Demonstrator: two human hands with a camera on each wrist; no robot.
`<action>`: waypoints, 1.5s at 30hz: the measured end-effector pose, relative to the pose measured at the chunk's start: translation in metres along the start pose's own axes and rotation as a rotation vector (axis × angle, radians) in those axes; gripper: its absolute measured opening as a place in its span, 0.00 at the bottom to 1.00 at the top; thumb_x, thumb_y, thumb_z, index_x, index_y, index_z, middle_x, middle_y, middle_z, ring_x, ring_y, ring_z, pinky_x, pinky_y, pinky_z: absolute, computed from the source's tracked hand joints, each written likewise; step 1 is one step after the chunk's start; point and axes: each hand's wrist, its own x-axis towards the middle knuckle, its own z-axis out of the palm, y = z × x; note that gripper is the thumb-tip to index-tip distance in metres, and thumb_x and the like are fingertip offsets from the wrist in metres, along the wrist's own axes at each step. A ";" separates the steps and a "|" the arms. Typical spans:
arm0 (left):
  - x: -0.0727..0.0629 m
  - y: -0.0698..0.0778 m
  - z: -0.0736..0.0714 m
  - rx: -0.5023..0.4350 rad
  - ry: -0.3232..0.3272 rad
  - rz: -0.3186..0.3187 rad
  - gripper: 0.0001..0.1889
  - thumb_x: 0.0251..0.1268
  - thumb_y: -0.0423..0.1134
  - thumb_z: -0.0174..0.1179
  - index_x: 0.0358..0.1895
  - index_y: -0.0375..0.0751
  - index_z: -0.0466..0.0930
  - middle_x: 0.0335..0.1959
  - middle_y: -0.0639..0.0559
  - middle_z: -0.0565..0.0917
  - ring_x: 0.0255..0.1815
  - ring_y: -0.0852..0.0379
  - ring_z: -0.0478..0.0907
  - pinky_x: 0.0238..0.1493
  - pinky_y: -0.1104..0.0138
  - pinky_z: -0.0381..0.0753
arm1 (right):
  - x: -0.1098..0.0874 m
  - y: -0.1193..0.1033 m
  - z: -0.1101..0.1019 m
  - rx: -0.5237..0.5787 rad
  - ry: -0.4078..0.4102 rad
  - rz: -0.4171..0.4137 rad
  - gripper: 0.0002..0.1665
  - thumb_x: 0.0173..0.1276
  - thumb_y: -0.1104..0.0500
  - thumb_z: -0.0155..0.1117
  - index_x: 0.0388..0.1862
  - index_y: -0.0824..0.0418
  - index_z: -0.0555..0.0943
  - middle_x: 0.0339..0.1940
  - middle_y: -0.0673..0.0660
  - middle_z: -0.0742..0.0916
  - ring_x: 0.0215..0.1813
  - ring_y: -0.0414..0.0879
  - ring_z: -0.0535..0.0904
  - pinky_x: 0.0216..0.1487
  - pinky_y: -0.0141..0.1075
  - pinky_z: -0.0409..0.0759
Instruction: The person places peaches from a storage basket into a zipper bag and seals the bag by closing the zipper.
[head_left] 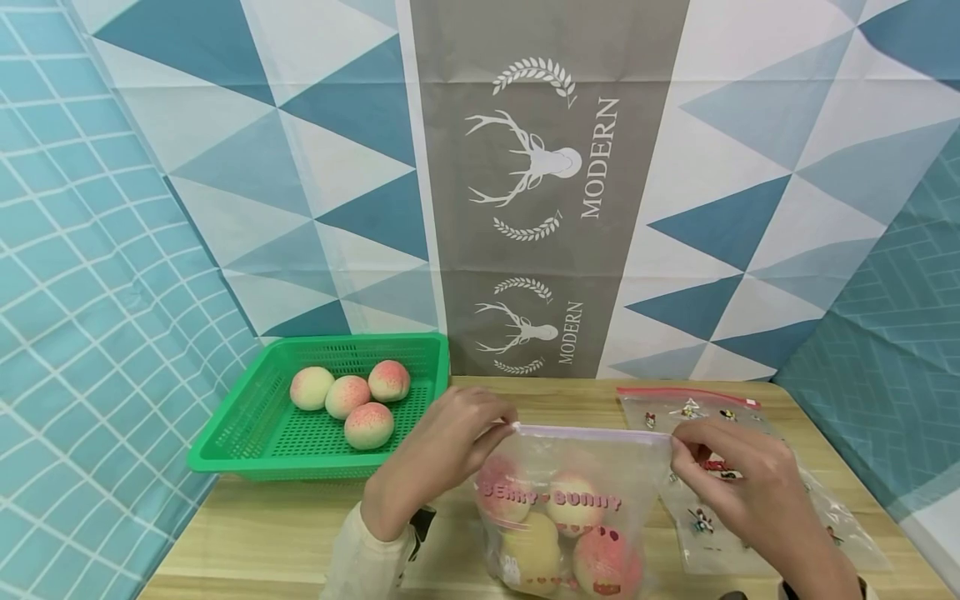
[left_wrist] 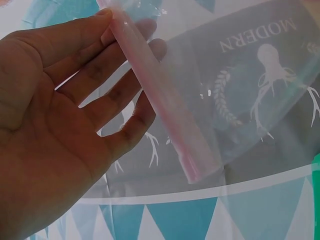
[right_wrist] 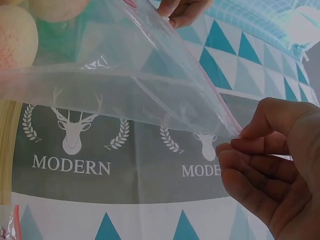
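A clear zip bag [head_left: 562, 521] with "BERRY BUNNY" lettering holds several peaches [head_left: 531, 552]. Its top edge has a pale purple zip strip, stretched straight between both hands. At the strip's left end, my left hand [head_left: 448, 454] pinches the bag between thumb and forefinger. The left wrist view shows the pinkish strip [left_wrist: 157, 95] running down from the thumb of the left hand [left_wrist: 75, 115], with the other fingers behind it. My right hand [head_left: 742, 483] pinches the opposite top corner. In the right wrist view, the right hand [right_wrist: 275, 160] grips that corner with thumb and fingertips.
To the left, a green plastic basket [head_left: 247, 467] holds several more peaches [head_left: 371, 426]. Another clear zip bag [head_left: 720, 533], with a red strip and small printed figures, lies flat beneath and beside the right hand. Patterned cloth [head_left: 525, 250] stands behind the wooden table [head_left: 247, 542].
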 end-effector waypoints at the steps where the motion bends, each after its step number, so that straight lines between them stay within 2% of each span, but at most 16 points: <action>1: 0.000 0.000 0.000 0.004 0.003 0.000 0.03 0.66 0.35 0.65 0.34 0.47 0.85 0.29 0.61 0.83 0.32 0.64 0.78 0.41 0.65 0.78 | 0.000 0.000 0.000 -0.015 -0.010 0.012 0.12 0.54 0.68 0.63 0.29 0.50 0.83 0.25 0.38 0.79 0.29 0.26 0.69 0.29 0.21 0.72; 9: -0.002 -0.002 -0.003 0.019 0.006 -0.012 0.03 0.65 0.34 0.66 0.34 0.46 0.85 0.29 0.60 0.83 0.31 0.63 0.78 0.41 0.65 0.78 | 0.000 0.004 -0.001 -0.123 -0.038 0.048 0.08 0.57 0.64 0.60 0.29 0.50 0.82 0.24 0.38 0.79 0.29 0.28 0.69 0.32 0.23 0.71; 17: -0.005 -0.005 -0.008 0.016 -0.024 -0.057 0.03 0.65 0.35 0.66 0.34 0.48 0.84 0.28 0.62 0.82 0.30 0.65 0.75 0.37 0.67 0.76 | 0.000 0.008 0.005 -0.171 0.054 -0.023 0.07 0.56 0.61 0.58 0.26 0.51 0.82 0.22 0.41 0.80 0.24 0.34 0.72 0.27 0.25 0.72; 20: -0.007 -0.007 -0.011 0.007 -0.033 -0.075 0.03 0.65 0.35 0.66 0.34 0.48 0.84 0.28 0.63 0.82 0.28 0.65 0.74 0.36 0.68 0.76 | 0.000 0.009 0.006 -0.200 0.057 -0.018 0.05 0.55 0.61 0.59 0.25 0.52 0.82 0.21 0.42 0.80 0.24 0.36 0.72 0.27 0.26 0.71; 27: -0.010 -0.014 -0.014 0.017 -0.061 -0.122 0.02 0.64 0.35 0.67 0.35 0.48 0.86 0.31 0.61 0.84 0.30 0.65 0.77 0.35 0.69 0.77 | 0.000 0.011 0.006 -0.231 0.036 0.006 0.05 0.51 0.64 0.63 0.25 0.53 0.81 0.21 0.43 0.81 0.24 0.39 0.73 0.24 0.25 0.72; 35: -0.013 -0.019 -0.020 -0.003 -0.070 -0.148 0.01 0.65 0.34 0.66 0.37 0.44 0.86 0.32 0.58 0.85 0.33 0.62 0.80 0.37 0.67 0.79 | -0.001 0.013 0.005 -0.258 -0.009 0.078 0.08 0.50 0.64 0.66 0.26 0.50 0.80 0.22 0.42 0.80 0.25 0.38 0.73 0.24 0.24 0.71; 45: -0.019 -0.025 -0.026 -0.001 -0.089 -0.226 0.02 0.64 0.36 0.67 0.38 0.45 0.86 0.33 0.59 0.85 0.34 0.63 0.80 0.38 0.67 0.80 | -0.002 0.021 0.005 -0.268 -0.017 0.080 0.08 0.51 0.64 0.69 0.26 0.52 0.80 0.21 0.41 0.79 0.24 0.35 0.72 0.23 0.26 0.72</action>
